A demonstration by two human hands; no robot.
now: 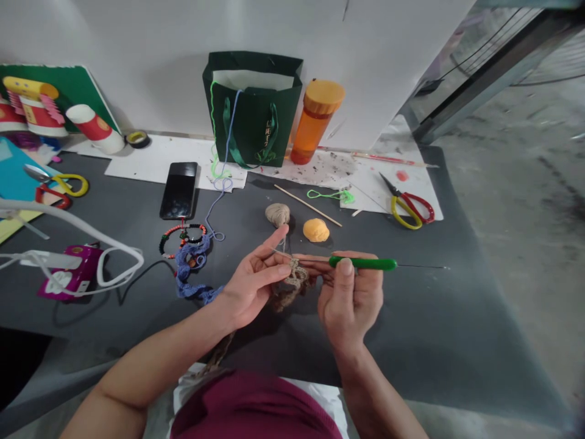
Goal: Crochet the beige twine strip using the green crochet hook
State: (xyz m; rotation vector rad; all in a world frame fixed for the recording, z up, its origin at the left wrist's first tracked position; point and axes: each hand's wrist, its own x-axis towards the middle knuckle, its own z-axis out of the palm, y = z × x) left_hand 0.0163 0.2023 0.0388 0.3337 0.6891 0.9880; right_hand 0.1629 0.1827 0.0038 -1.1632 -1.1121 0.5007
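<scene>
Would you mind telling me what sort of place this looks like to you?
It looks like a craft table, perhaps in a workshop: there is a green crochet hook, red-and-yellow scissors, and paper crafts by the wall.

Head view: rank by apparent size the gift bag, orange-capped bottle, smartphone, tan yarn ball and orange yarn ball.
Green gift bag, orange-capped bottle, black smartphone; then the tan yarn ball and orange yarn ball, which look alike, unranked.

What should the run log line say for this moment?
left hand: holds tan crocheted piece | right hand: holds green-handled crochet hook | nearby: tan yarn ball, orange yarn ball
</scene>
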